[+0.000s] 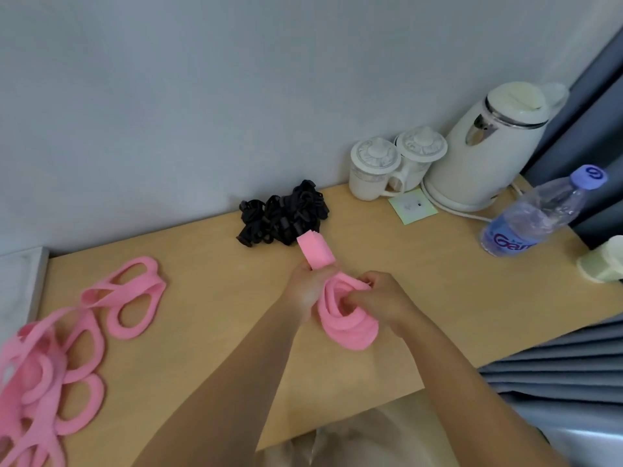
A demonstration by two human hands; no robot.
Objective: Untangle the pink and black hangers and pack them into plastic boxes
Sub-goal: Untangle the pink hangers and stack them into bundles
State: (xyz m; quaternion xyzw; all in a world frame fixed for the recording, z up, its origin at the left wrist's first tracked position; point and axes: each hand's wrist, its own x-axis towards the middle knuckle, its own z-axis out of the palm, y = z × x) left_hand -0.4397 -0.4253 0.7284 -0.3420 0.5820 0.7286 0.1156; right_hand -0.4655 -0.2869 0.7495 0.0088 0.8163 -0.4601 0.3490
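A stacked bundle of pink hangers [347, 326] is held over the middle of the wooden table [209, 264]. My left hand [308, 286] grips its upper part, and a pink end sticks up above the fist. My right hand [381, 299] pinches the looped lower part, fingers hooked into the opening. A tangled chain of loose pink hangers [67, 348] sprawls across the table's left side. A pile of black hangers [285, 214] lies at the back by the wall, just beyond the held bundle.
Two white lidded mugs [391, 170], a white kettle [488, 146] and a plastic water bottle [536, 214] stand at the back right. A small card [413, 205] lies by the kettle. A grey curtain [556, 375] hangs at the right edge. A pale object [603, 261] sits far right.
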